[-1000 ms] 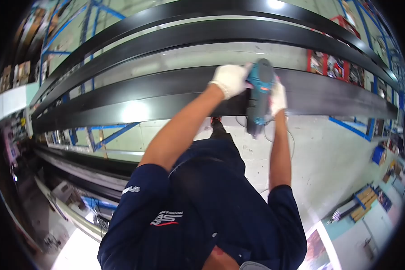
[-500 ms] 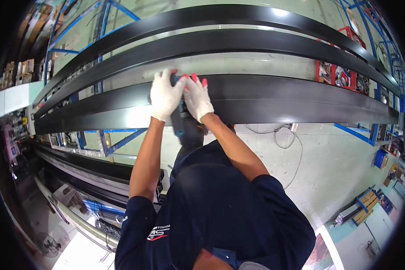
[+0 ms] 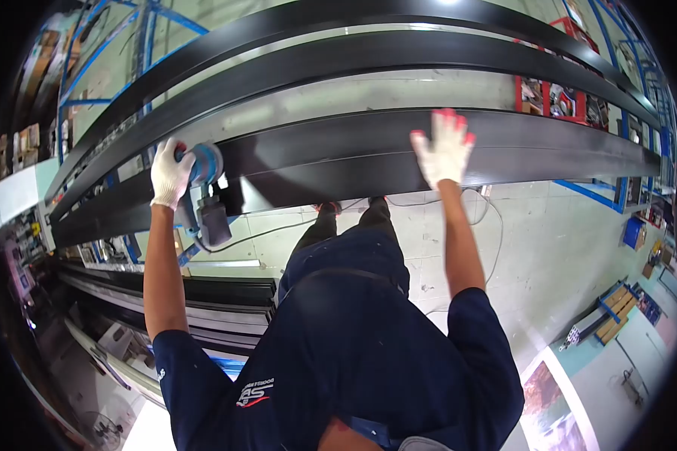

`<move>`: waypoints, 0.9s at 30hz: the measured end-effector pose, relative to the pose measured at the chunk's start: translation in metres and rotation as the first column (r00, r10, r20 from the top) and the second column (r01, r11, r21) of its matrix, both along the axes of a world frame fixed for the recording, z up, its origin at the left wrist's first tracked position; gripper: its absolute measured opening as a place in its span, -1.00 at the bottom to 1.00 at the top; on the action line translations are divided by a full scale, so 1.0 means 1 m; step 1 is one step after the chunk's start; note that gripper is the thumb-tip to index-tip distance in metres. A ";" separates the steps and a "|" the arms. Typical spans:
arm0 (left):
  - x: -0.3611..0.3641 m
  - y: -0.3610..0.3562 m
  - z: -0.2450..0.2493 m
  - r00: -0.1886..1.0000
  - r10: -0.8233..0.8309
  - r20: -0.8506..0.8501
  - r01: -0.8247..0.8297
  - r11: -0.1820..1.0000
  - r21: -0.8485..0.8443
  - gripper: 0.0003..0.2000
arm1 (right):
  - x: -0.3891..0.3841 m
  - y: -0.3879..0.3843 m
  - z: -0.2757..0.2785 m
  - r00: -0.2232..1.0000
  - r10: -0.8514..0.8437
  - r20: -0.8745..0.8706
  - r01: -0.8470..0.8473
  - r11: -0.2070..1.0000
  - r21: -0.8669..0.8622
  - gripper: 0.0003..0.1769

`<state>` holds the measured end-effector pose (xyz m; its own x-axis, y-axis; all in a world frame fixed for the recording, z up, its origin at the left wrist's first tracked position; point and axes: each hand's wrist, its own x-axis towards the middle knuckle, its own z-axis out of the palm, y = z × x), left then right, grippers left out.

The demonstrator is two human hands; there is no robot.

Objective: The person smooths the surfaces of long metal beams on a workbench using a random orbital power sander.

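My left hand [image 3: 170,174], in a white glove, grips a teal and dark power sander [image 3: 205,189] pressed on the near long black metal beam [image 3: 338,154], at its left part. A cord [image 3: 278,229] trails from the tool down toward the floor. My right hand [image 3: 444,149], gloved with red fingertips, rests flat with fingers spread on the same beam, well to the right of the tool.
Two more long black beams [image 3: 368,52] lie parallel behind the near one on blue steel racks [image 3: 594,207]. More dark profiles [image 3: 203,297] are stacked low at the left. Red bins [image 3: 553,98] stand at the back right. Pallets [image 3: 617,319] sit on the floor at the right.
Both hands held the sander together near the beam's middle. Now my left hand has carried it far to the left, and my right hand has let go and lies open on the beam.
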<state>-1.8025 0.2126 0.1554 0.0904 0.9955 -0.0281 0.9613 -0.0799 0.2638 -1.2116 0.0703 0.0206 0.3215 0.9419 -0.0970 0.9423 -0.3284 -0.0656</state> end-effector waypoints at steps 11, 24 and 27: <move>0.226 -0.027 0.014 0.986 -0.162 -0.034 0.160 0.986 -0.049 -0.75 | 0.320 -0.042 -0.028 0.759 -0.651 -0.009 0.644 0.748 0.161 0.05; 0.629 -0.031 -0.012 0.786 -0.616 0.057 0.614 0.788 0.046 -0.71 | 0.317 -0.044 -0.031 0.778 -0.628 -0.004 0.621 0.769 0.155 0.00; 0.678 -0.033 -0.013 0.744 -0.666 0.052 0.667 0.745 0.009 -0.70 | 0.320 -0.048 -0.032 0.782 -0.622 -0.032 0.617 0.766 0.183 0.02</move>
